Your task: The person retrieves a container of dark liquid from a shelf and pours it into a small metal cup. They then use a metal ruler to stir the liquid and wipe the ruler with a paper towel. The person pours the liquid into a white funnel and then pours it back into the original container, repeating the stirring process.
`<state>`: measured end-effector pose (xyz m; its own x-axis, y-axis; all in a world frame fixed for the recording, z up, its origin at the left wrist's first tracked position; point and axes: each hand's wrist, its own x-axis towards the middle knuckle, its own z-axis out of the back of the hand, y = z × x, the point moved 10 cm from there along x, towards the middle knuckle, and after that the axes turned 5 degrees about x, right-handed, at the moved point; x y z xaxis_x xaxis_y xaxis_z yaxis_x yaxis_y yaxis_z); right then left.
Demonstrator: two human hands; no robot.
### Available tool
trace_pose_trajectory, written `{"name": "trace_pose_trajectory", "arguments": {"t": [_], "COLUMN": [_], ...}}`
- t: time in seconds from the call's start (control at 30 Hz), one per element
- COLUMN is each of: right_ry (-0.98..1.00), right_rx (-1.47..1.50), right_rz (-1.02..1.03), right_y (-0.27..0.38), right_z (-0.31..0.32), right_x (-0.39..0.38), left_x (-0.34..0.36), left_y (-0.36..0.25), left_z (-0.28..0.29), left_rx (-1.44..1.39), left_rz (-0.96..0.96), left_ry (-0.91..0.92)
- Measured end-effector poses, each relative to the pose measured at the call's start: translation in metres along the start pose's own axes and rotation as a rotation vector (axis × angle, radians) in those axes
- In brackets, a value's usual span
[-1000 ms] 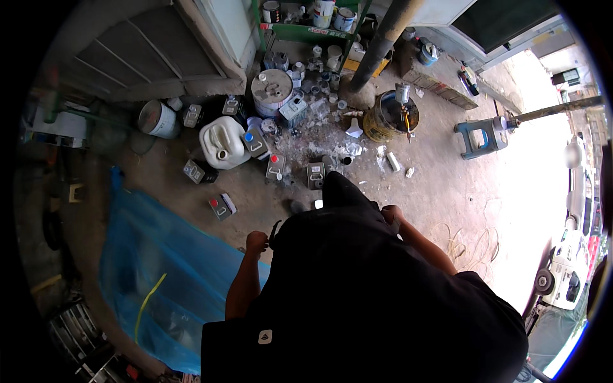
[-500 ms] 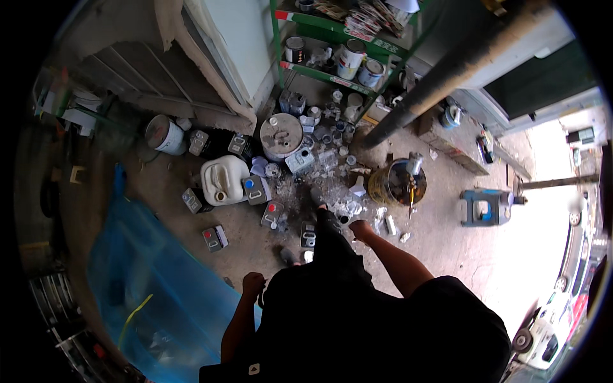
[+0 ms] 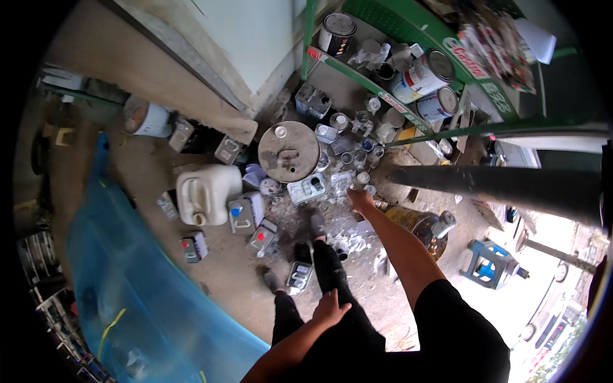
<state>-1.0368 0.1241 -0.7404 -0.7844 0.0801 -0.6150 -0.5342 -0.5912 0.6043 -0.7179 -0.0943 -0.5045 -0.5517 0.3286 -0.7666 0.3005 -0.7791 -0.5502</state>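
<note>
**Right hand reaching down into a cluster of small jars on a workshop floor**

The right hand (image 3: 359,200) is stretching down at full arm's length to a group of small clear jars (image 3: 357,167) standing on the floor (image 3: 217,274); its fingers are curling over something pale at the near edge of that group, though whether they are actually closing on it cannot be told at this size. The left hand (image 3: 330,309) is resting loosely open on the person's own dark-trousered thigh, holding nothing.

Compared with the view half a second ago, the camera is sitting closer over the clutter and the right arm is extending further, so the hand is now arriving at the jars rather than hanging above them; this suggests the reach is ending and contact is beginning.

Just beyond the hand, a round grey drum lid (image 3: 288,152) is lying flat, with a white tray of two sockets (image 3: 307,189) beside it. Further left, a white plastic jerrycan (image 3: 205,193) is lying on its side near several small grey cans. A green metal rack (image 3: 408,121) holding paint tins is rising behind the jars, and a blue plastic sheet (image 3: 128,287) is covering the floor to the person's left.
</note>
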Motion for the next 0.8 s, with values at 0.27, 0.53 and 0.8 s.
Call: {"name": "trace_pose_trajectory", "arguments": {"t": [0.27,0.53,0.8], "right_ry": [-0.033,-0.278,-0.291], "right_rx": [-0.237,0.571,0.288], "right_rz": [-0.026,-0.319,-0.093], "right_y": [0.104,0.155,0.15], "right_z": [0.04,0.054,0.072], "right_x": [0.234,0.367,0.436], "left_x": [0.098,0.141,0.157], "left_y": [0.009,0.0,0.0], "left_z": [-0.001,0.043,0.061], "left_rx": [-0.016,0.04,0.039], "left_rz": [0.395,0.331,0.293], "left_ry": [-0.039,-0.139,-0.145]}}
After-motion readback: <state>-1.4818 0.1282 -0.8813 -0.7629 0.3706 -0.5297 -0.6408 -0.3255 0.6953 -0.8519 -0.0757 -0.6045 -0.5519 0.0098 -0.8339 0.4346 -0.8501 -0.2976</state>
